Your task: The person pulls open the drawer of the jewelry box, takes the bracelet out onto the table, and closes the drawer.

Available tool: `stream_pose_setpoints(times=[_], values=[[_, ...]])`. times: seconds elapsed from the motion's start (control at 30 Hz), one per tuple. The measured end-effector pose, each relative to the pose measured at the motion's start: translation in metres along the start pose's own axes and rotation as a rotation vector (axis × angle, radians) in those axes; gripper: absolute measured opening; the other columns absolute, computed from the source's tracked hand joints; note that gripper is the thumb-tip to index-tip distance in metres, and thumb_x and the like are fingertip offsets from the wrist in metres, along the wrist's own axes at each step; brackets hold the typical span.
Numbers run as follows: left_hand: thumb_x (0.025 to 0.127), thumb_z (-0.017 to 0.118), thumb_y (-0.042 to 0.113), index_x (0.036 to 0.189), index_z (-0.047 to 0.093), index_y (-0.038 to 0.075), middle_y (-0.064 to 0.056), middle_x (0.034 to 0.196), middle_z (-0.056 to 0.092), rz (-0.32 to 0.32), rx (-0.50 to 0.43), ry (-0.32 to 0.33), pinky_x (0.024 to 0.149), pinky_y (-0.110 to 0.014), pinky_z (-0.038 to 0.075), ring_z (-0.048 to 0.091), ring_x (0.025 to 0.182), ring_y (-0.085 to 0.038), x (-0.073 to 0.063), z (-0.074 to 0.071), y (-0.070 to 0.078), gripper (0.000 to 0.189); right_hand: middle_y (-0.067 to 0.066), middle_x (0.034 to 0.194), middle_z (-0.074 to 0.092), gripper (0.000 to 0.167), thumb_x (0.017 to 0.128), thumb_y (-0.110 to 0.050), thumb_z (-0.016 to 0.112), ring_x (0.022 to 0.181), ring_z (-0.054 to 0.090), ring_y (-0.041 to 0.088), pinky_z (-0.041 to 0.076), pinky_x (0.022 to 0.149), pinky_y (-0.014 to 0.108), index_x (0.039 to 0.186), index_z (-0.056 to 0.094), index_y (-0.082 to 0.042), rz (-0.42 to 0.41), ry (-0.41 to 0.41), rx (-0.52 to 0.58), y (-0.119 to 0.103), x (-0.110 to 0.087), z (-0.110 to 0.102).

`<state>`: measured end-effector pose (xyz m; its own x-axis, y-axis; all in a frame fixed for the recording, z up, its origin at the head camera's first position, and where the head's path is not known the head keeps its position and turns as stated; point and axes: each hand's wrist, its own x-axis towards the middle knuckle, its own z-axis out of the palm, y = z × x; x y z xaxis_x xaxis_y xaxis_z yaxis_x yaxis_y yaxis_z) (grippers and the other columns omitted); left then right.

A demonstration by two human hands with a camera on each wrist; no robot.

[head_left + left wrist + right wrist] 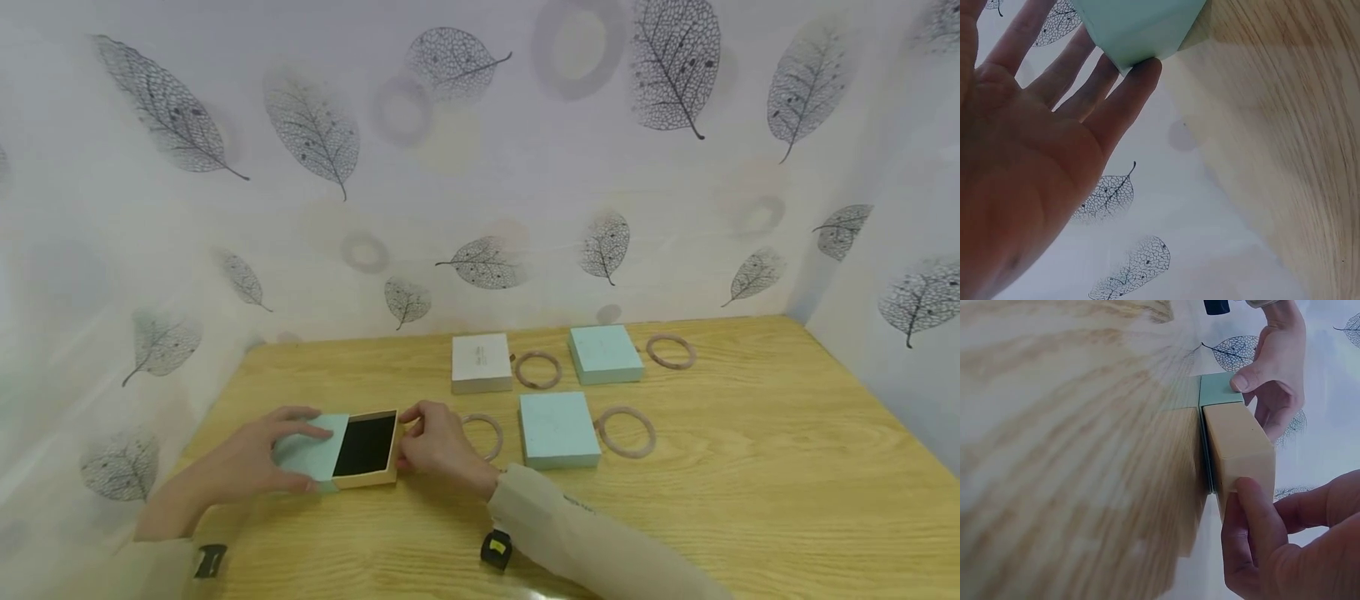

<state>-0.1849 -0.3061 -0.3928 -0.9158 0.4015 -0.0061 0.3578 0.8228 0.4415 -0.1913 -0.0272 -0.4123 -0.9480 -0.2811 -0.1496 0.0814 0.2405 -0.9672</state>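
Observation:
A mint-green box sleeve (318, 454) lies at the left of the table, with a cream drawer (366, 481) slid partway out of its right side. Black lining (366, 446) shows inside the drawer. My left hand (258, 454) grips the sleeve, thumb along the near edge and fingers spread over the top. At the drawer's right end, my right hand (438, 442) pinches the end wall (1250, 469) between thumb and curled fingers. Just beyond that hand lies a pale pinkish bangle (499, 437), partly hidden by it.
A white box (482, 362) and two mint boxes, one at the back (606, 354) and one nearer (559, 429), stand to the right. Beside each lies a similar bangle (633, 455). Leaf-printed cloth (510, 167) surrounds the wooden table (750, 467) at the back and sides.

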Motion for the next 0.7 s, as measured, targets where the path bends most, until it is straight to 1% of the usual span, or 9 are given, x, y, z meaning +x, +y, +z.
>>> stream_pose_setpoints(times=[0.13,0.3,0.4,0.53,0.7], values=[[0.067,0.091,0.054,0.121,0.074,0.027,-0.013,0.147,0.057,0.019,0.013,0.015,0.104,-0.069,0.044,0.05,0.134,-0.048,-0.0017,-0.0003,0.0,0.062,0.006,0.081,0.065,0.034,0.085,0.008,0.063,0.066,0.072,0.021,0.06,0.061,0.026,0.117,0.065,0.0,0.009,-0.011,0.004,0.0002,0.0009,0.0026],[0.067,0.091,0.052,0.119,0.075,0.025,-0.015,0.144,0.059,0.047,0.015,0.04,0.103,-0.067,0.045,0.053,0.132,-0.047,-0.0013,0.0005,0.0016,0.061,0.005,0.083,0.065,0.035,0.086,0.007,0.063,0.064,0.069,0.013,0.059,0.063,0.025,0.12,0.063,-0.001,0.008,-0.03,-0.014,0.0002,0.0018,0.0015],[0.066,0.092,0.052,0.119,0.076,0.026,-0.014,0.144,0.059,0.043,0.015,0.042,0.103,-0.068,0.045,0.053,0.132,-0.047,-0.001,0.0009,0.0026,0.061,0.006,0.083,0.065,0.035,0.086,0.007,0.063,0.065,0.069,0.014,0.06,0.064,0.026,0.12,0.063,0.0,0.005,-0.038,-0.007,0.0002,0.001,-0.0004],[0.067,0.091,0.053,0.119,0.075,0.026,-0.015,0.144,0.058,0.045,0.013,0.035,0.102,-0.07,0.045,0.052,0.132,-0.049,0.0001,0.0021,0.0042,0.061,0.007,0.081,0.064,0.034,0.085,0.008,0.063,0.064,0.069,0.017,0.061,0.063,0.029,0.118,0.064,0.001,-0.002,-0.024,-0.002,0.0007,-0.0003,-0.0022],[0.066,0.091,0.054,0.118,0.076,0.025,-0.015,0.145,0.058,0.045,0.016,0.034,0.102,-0.072,0.043,0.051,0.133,-0.051,0.001,0.0037,0.0064,0.062,0.006,0.08,0.063,0.032,0.085,0.008,0.063,0.063,0.069,0.016,0.057,0.061,0.025,0.116,0.064,0.001,-0.007,-0.019,-0.026,0.0009,-0.0019,-0.0037]])
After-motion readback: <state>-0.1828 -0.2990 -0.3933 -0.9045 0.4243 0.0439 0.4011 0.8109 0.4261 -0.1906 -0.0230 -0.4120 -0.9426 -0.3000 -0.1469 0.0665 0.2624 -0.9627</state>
